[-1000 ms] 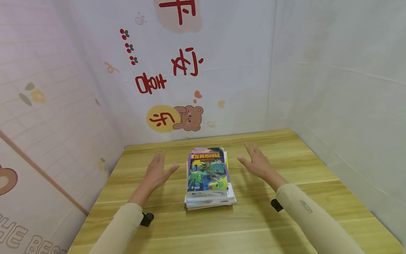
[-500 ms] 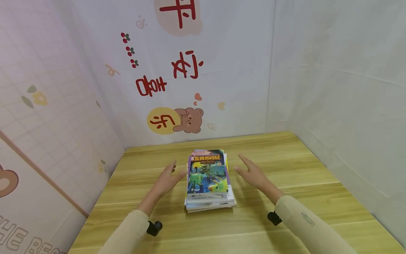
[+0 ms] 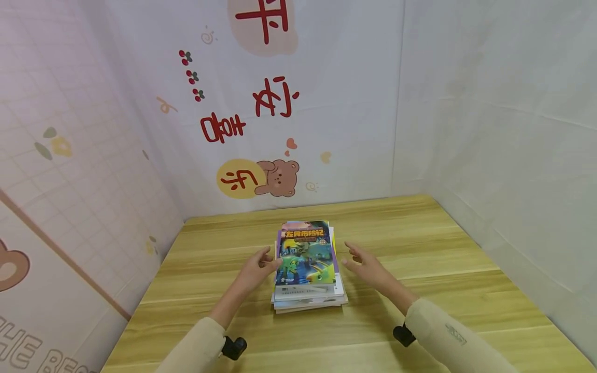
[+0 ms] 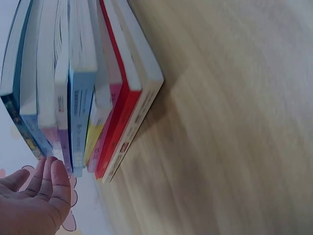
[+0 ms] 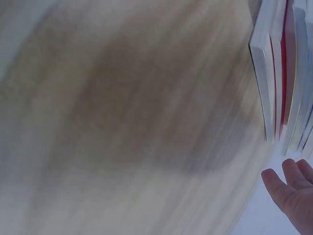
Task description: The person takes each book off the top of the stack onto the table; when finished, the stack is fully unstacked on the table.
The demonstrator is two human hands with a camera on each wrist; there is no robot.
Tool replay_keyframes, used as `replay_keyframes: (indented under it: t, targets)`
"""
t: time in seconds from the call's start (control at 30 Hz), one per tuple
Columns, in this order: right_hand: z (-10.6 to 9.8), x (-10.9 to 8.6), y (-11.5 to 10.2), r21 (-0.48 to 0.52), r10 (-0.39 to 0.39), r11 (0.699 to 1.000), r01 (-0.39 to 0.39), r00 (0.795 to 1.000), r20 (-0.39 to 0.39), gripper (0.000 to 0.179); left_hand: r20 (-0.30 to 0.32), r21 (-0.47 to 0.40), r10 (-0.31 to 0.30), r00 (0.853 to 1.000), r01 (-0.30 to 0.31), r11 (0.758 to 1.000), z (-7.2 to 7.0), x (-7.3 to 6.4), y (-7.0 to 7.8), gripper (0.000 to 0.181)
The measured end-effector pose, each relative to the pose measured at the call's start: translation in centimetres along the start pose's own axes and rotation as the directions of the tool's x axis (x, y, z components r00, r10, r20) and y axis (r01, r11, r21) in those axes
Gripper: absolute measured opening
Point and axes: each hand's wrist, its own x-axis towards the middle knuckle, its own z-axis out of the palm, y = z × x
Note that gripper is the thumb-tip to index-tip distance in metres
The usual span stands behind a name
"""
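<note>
A stack of several books [image 4: 80, 93] lies in the middle of the table in the head view. On top is a picture book [image 3: 305, 254] with a blue-green dinosaur cover and orange lettering. At the stack's left side is my left hand [image 3: 255, 268], its thumb tip overlapping the top book's left edge in this view. The left wrist view shows its bent fingers [image 4: 59, 178] right by the upper books' spines. Across the stack, my right hand [image 3: 366, 267] is held a small gap off the right side, fingers loosely bent toward the books. Neither hand holds anything.
The wood-grain table [image 3: 420, 243] meets a white cloth backdrop [image 3: 350, 103] with red characters and a cartoon bear behind the stack. More white cloth rises along the left and right. A small black camera [image 3: 234, 348] sits at the left wrist, another [image 3: 403, 335] at the right.
Both hands have moved inward and nearer the person, from well apart to close beside the stack, and their fingers have bent more. The books have stayed in place.
</note>
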Motion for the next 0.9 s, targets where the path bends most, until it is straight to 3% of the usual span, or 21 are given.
replay_keyframes:
  t: [0.33,0.9]
  targets:
    - [1.2,-1.1,0.7,0.056,0.055,0.997,-0.056,0.998,0.018,0.057,0.012,-0.111,-0.031,0.999,0.032,0.993,1.0,-0.4,-0.3,0.079]
    - [2.3,-2.1,1.0,0.114,0.043,0.992,-0.051,0.997,0.066,0.056,0.02,-0.121,-0.035,0.999,0.037,0.992,1.9,-0.8,-0.9,0.068]
